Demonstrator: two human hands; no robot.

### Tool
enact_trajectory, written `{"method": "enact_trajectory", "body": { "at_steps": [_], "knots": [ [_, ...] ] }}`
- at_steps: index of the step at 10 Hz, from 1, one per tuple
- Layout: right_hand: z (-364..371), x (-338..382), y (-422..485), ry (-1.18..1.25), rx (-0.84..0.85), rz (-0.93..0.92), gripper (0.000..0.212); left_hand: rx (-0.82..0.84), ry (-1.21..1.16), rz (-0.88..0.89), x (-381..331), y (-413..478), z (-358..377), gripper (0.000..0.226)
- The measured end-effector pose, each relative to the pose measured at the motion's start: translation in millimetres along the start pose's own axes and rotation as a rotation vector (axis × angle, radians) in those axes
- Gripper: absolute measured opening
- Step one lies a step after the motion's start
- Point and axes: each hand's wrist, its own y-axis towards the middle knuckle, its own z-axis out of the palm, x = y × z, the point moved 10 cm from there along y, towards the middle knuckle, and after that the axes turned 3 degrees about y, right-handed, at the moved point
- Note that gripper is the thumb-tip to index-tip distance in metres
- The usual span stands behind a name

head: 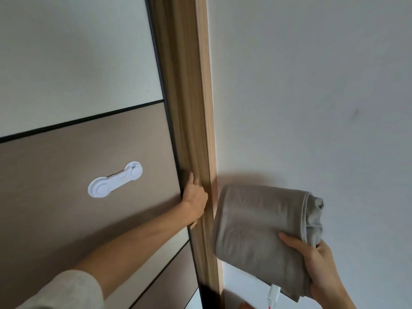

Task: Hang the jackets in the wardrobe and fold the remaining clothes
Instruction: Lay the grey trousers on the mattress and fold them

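L hand (195,197) reaches up and grips the dark edge of the wardrobe door (89,141), fingers curled into the narrow gap btw door and the wood frame post (200,130); the post sits tight against the hand's R side and hides the fingertips. Left of the hand, on the door face, a white plastic latch (114,179), two round ends joined by a flat bar. Door is smooth matte panels, pale grey-white and taupe, w/ thin black dividing strips. Post has a streaky wood-grain finish.

R hand (321,264), lower and to the R of the post, holds the folded garment (256,224), thumb on top, fingers under. Soft grey-beige fabric, thick rounded bundle, layered folds at its R end. Behind it, plain white wall (312,85). A white cable (273,294) hangs just below the bundle. Cream sleeve (66,293) on L forearm.
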Motion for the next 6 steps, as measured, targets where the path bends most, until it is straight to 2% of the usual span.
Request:
{"method": "enact_trajectory", "body": {
  "at_steps": [1,2,3,4,6],
  "knots": [
    [6,-5,4,0.004,0.042,0.015,0.036,0.139,-0.377,-0.117,23,-7,16,0.062],
    [15,-13,7,-0.014,0.088,0.031,0.036,0.484,0.796,0.13,19,-37,45,0.058],
    [24,-23,7,-0.04,0.13,0.058,0.039,0.394,0.395,0.026,21,-34,45,0.054],
    [37,-30,7,-0.072,0.183,0.085,0.041,0.323,0.505,0.096,17,-44,57,0.048],
    [71,-43,7,-0.118,0.27,0.121,0.04,0.16,0.368,0.02,29,-86,63,0.047]
  ]
}}
